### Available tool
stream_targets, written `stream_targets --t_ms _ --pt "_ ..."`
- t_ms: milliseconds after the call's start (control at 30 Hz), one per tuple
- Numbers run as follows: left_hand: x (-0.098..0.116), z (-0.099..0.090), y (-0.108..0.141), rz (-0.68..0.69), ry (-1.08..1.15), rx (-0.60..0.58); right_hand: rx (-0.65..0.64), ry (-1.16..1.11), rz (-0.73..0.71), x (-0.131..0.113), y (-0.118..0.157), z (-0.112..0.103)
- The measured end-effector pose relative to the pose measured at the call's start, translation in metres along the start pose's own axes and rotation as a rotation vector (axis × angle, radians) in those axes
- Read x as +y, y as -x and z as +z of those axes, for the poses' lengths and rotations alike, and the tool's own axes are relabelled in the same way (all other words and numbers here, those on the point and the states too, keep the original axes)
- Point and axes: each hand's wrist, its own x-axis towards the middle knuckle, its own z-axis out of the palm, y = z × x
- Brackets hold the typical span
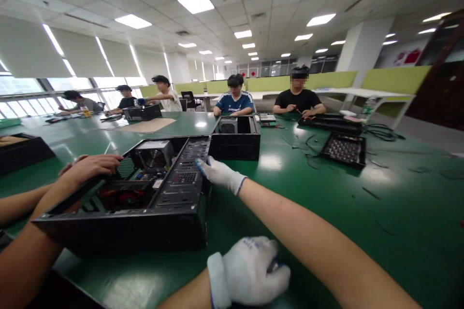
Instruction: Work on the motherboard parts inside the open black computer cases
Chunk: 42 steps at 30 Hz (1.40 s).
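Observation:
An open black computer case lies on its side on the green table, with its power supply, fan and boards showing. My right hand, in a white glove with blue fingertips, grips the case's right edge beside the drive-bay panel. Lower down, near the table's front, my left hand is gloved too and closed. Its fingers curl under, so whatever they may hold is hidden. At the case's left side, a co-worker's bare hand rests on the rim.
Behind stands a second open case. Farther right are a black panel tray, loose cables and scattered wire bits on the green table. Several people sit across the table. Another black case is at far left.

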Motion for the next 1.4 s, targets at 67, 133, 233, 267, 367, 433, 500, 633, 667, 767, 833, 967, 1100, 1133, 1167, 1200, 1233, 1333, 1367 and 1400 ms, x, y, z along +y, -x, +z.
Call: stream_targets --t_ms 67,133,233,267,367,433,500,633,667,767,833,967,1100,1133,1167,1200,1233,1333,1367,1400 --pt "-0.002 0.045 -0.013 0.004 0.041 -0.049 -0.062 0.025 -0.033 0.007 0.011 0.002" --pt "-0.019 0.069 -0.019 -0.044 0.044 -0.029 -0.118 0.076 -0.053 0.019 0.021 -0.002" --pt "-0.043 0.083 -0.018 -0.078 0.018 0.034 -0.154 0.210 -0.029 0.049 0.019 -0.021" --pt "-0.047 0.085 -0.017 -0.070 0.010 0.052 -0.146 0.266 -0.004 0.061 0.012 -0.030" --pt "-0.046 0.086 -0.015 -0.050 -0.016 0.066 -0.068 0.445 0.091 0.095 -0.017 -0.058" --pt "-0.042 0.086 -0.017 -0.052 -0.036 0.050 0.003 0.552 0.152 0.115 -0.039 -0.075" --pt "-0.040 0.085 -0.019 -0.058 -0.039 0.037 0.060 0.640 0.190 0.130 -0.058 -0.089" --pt "-0.044 0.088 -0.023 -0.089 -0.011 0.054 0.089 0.756 0.220 0.149 -0.084 -0.103" --pt "-0.045 0.090 -0.024 -0.099 -0.008 0.063 0.083 0.776 0.223 0.152 -0.089 -0.105" --pt "-0.050 0.094 -0.027 -0.120 0.000 0.075 0.063 0.826 0.227 0.156 -0.099 -0.106" --pt "-0.052 0.095 -0.028 -0.131 0.007 0.073 0.060 0.851 0.227 0.155 -0.102 -0.106" --pt "-0.053 0.092 -0.028 -0.159 0.024 0.115 0.060 0.878 0.185 0.144 -0.092 -0.106" --pt "-0.052 0.092 -0.026 -0.157 0.022 0.179 0.063 0.886 0.076 0.127 -0.054 -0.105" --pt "-0.051 0.093 -0.026 -0.155 0.024 0.189 0.066 0.886 0.047 0.122 -0.041 -0.105" --pt "-0.050 0.094 -0.026 -0.153 0.026 0.198 0.068 0.884 0.019 0.116 -0.026 -0.105" --pt "-0.050 0.094 -0.026 -0.150 0.028 0.207 0.069 0.882 -0.006 0.110 -0.011 -0.105" --pt "-0.049 0.094 -0.025 -0.146 0.031 0.220 0.067 0.880 -0.025 0.104 0.006 -0.105" --pt "-0.050 0.092 -0.025 -0.129 0.033 0.307 0.071 0.869 -0.094 0.087 0.057 -0.106" --pt "-0.050 0.090 -0.024 -0.123 0.029 0.349 0.078 0.862 -0.122 0.081 0.075 -0.106" --pt "-0.050 0.087 -0.023 -0.114 0.019 0.398 0.085 0.850 -0.150 0.076 0.091 -0.107"
